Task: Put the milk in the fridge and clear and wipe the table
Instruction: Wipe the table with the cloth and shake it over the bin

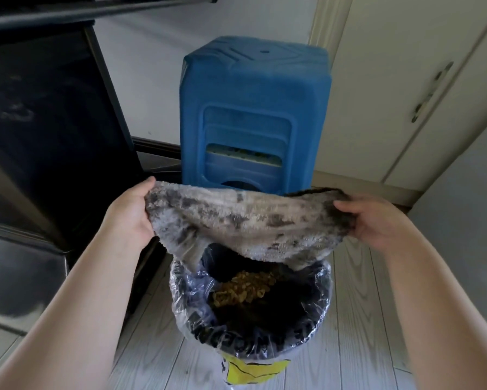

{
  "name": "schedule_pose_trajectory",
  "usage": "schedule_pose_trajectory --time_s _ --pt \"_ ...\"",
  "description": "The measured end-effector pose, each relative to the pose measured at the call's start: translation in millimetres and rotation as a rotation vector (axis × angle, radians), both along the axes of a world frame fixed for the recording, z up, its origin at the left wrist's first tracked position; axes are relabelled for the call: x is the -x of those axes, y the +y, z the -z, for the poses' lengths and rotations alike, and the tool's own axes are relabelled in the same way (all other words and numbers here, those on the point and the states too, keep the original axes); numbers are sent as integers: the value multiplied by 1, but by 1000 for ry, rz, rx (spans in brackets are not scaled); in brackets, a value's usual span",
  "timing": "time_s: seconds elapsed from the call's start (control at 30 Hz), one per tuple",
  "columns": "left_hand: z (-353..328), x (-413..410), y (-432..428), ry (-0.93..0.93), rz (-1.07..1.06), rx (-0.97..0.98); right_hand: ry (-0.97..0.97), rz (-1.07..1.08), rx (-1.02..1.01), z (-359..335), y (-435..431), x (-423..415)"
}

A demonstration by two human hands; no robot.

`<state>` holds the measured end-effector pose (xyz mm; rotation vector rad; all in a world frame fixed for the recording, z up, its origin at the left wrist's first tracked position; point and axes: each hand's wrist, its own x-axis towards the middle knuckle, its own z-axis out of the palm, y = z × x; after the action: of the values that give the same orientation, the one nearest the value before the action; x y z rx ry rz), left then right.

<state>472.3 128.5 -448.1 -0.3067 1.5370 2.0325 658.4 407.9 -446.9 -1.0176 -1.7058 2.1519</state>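
Note:
A stained grey-white cloth (245, 220) hangs spread between both hands above a round bin (318, 299) lined with clear plastic. My left hand (129, 212) grips the cloth's left end. My right hand (374, 218) grips its dark right end. The cloth's lower edge droops onto the bin's back rim. Inside the bin lies a heap of yellowish-brown crumbs (245, 285) on dark contents. The milk and the table are out of view.
A blue plastic stool (253, 108) stands right behind the bin against the wall. A dark appliance (48, 122) fills the left side. Pale cabinet doors (405, 80) are at the right. The floor (357, 319) is light wood-look planks.

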Motion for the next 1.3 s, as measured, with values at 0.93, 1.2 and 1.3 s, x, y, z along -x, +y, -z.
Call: schedule_pose_trajectory --time_s 0.93,1.2,1.3 --pt "6 -6 9 492 -49 -84 -31 80 -433 20 37 -6" --pt "9 -5 13 474 -176 -68 387 93 -172 5 21 -4" --pt "8 -7 23 463 -233 -4 360 213 -215 12 18 0"
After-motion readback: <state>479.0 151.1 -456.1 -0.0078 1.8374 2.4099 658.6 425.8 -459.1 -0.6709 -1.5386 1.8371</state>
